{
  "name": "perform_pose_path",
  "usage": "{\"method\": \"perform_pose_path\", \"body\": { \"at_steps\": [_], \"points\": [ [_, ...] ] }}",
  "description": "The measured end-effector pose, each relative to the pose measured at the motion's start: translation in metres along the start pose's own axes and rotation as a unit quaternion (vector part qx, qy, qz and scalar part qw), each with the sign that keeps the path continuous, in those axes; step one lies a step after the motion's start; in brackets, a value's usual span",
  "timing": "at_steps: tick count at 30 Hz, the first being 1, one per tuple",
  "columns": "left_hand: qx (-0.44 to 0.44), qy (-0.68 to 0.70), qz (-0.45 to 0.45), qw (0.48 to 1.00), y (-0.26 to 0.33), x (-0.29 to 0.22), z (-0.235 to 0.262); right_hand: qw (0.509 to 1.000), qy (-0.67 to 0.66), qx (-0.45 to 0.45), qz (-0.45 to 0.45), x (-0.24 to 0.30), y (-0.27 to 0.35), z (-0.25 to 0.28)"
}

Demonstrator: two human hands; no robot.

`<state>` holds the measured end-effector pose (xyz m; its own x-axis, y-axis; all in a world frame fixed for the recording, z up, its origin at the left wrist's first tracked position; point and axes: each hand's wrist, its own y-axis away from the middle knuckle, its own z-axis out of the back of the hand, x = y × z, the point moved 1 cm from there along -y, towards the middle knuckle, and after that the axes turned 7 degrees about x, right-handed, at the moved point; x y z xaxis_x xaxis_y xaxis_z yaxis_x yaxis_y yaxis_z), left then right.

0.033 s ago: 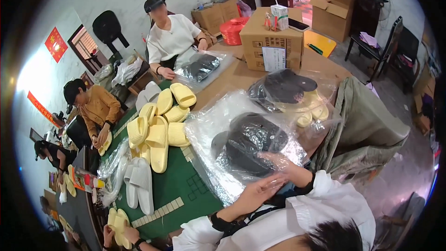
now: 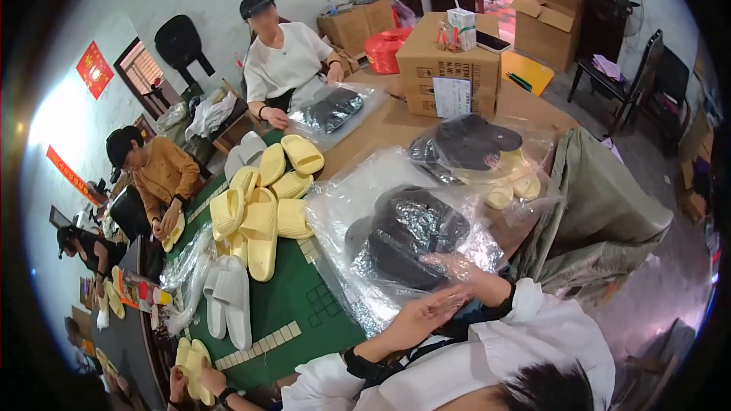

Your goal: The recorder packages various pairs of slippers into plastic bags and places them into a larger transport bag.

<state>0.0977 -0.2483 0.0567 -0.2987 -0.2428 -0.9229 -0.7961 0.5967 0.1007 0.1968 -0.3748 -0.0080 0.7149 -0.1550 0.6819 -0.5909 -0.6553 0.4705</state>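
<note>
My left hand and my right hand meet at the near edge of a clear plastic bag. Inside the bag lies a pair of dark grey slippers. The left fingers stretch toward the right palm, pressed together at the bag's edge. My right fingers reach over the plastic beside the slippers and appear to pinch it; shiny folds partly hide the grip. Beyond this bag rests another clear bag with dark slippers and pale yellow slippers.
Yellow slippers pile up left of the bag, near grey slippers on the green table. A carton stands at the back; a grey-green cloth drapes at right. Across, a person handles a bagged pair; other people sit at left.
</note>
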Motion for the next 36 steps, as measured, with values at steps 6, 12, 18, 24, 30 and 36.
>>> {"method": "perform_pose_path", "body": {
  "at_steps": [6,12,18,24,30,36],
  "points": [
    [0.084,-0.057,-0.019,0.995,0.018,-0.008,0.001,0.993,0.08,0.075,0.046,0.04,-0.009,-0.031],
    [-0.03,-0.198,-0.018,0.98,0.058,-0.035,0.021,0.974,0.052,-0.018,0.221,0.135,0.011,-0.083],
    [-0.208,-0.129,-0.044,0.969,0.096,-0.037,0.064,0.948,-0.119,0.075,0.285,0.187,-0.069,0.024],
    [-0.446,-0.057,-0.121,0.885,0.164,-0.04,0.129,0.887,-0.369,0.068,0.268,0.177,-0.093,0.066],
    [-0.68,0.122,-0.213,0.691,0.259,-0.019,0.226,0.874,-0.281,-0.043,0.394,0.128,-0.08,0.043],
    [-0.786,0.087,-0.131,0.598,0.293,-0.012,0.29,0.917,0.051,-0.059,0.391,0.039,-0.03,-0.026]
  ]
}}
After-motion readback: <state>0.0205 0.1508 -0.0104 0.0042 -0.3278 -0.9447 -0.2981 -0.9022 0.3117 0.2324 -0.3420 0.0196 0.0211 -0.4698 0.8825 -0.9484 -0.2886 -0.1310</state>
